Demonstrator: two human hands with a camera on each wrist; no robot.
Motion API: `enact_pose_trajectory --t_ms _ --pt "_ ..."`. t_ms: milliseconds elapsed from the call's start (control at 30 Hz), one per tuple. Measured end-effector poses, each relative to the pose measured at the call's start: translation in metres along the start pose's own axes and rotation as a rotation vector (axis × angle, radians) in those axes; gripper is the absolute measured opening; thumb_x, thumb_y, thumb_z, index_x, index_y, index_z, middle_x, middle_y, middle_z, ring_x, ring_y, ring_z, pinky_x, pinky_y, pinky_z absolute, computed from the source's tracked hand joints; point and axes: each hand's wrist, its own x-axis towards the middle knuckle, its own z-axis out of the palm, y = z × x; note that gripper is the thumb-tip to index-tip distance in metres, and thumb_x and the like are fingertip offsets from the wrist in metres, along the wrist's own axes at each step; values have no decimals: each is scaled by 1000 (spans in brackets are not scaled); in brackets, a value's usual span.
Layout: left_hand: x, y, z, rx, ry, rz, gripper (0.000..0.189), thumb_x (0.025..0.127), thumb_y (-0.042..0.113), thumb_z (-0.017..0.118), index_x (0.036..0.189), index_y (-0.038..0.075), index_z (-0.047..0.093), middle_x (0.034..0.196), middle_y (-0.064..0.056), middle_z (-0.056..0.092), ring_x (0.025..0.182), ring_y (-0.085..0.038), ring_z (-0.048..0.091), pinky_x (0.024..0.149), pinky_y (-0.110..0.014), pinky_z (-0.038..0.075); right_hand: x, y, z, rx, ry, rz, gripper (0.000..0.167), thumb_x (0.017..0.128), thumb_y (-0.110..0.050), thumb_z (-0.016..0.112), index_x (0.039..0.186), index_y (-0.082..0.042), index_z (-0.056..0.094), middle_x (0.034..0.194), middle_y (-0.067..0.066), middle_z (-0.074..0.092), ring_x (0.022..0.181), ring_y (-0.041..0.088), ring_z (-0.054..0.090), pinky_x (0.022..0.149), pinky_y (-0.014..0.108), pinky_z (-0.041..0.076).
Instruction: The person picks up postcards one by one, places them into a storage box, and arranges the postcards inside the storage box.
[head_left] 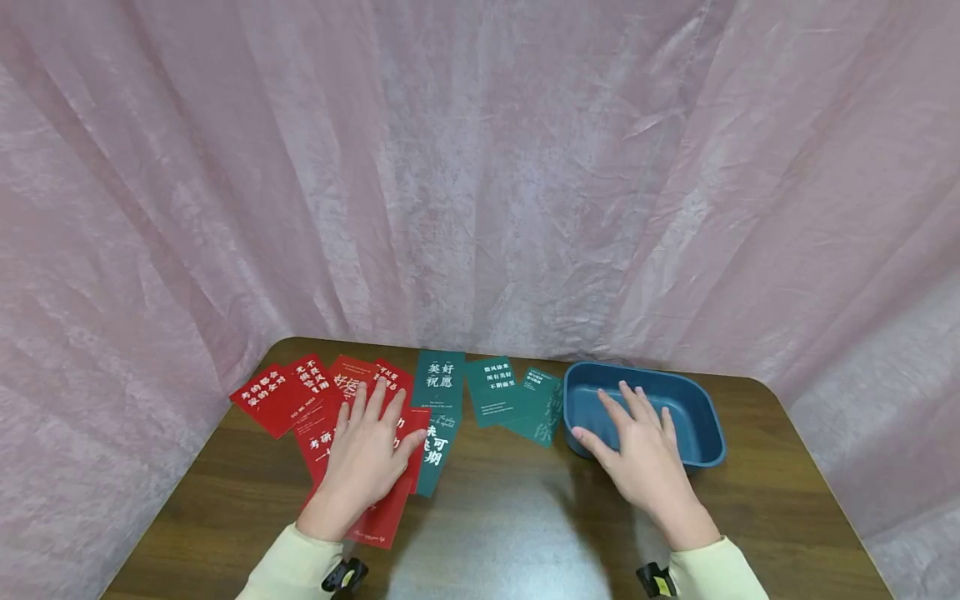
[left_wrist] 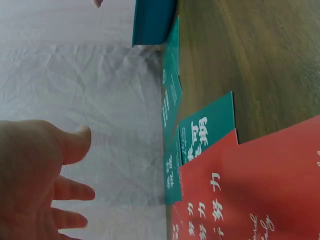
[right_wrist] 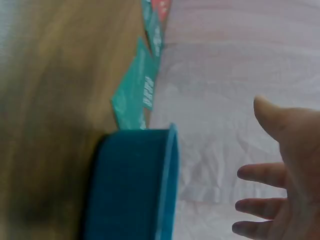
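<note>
My left hand point(head_left: 366, 454) hovers with spread fingers above a group of overlapping red cards point(head_left: 382, 521) printed with white characters. In the left wrist view, a gap separates that hand from the red cards point(left_wrist: 270, 175). Over the blue plastic basin point(head_left: 705, 421) hangs my right hand point(head_left: 645, 458), its fingers spread and holding nothing. The right wrist view shows it apart from the basin's wall point(right_wrist: 130, 185). Green cards lie between the two: one upper card point(head_left: 441, 392), a lower one point(head_left: 438, 467) partly under red, and an overlapping group point(head_left: 487, 404) beside the basin.
The brown wooden table point(head_left: 495, 533) runs back to a pink curtain point(head_left: 480, 183) hanging along its far edge. The basin stands at the table's right side, near the back. More red cards point(head_left: 262, 396) lie toward the back left corner.
</note>
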Motion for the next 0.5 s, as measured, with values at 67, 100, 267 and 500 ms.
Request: enact_pose_trajectory --t_ms 67,100,267,500 --pt "2 2 -1 -21 17 9 80 76 49 71 141 13 41 147 -16 35 135 -39 30 103 -63 30 5 3 -8 41 70 13 70 83 -66 51 133 -16 52 142 15 45 132 37 39 101 62 27" --pt "3 3 -2 -35 23 11 77 76 48 71 138 12 44 143 -15 41 131 -37 38 99 -61 36 8 6 -13 53 103 29 66 85 -63 52 130 -15 55 136 15 52 125 35 47 96 59 36" --pt "7 9 -3 -81 45 12 63 76 46 73 126 11 57 117 -8 64 98 -25 64 73 -45 55 24 27 -34 48 168 155 53 89 -54 52 122 -13 62 114 16 66 87 30 64 62 43 48" --pt "9 12 3 -100 -4 -7 53 74 42 76 117 12 63 99 -3 66 81 -17 60 65 -36 55 38 77 -44 -17 2 403 64 91 -41 54 137 3 41 126 32 50 98 49 53 70 55 45"
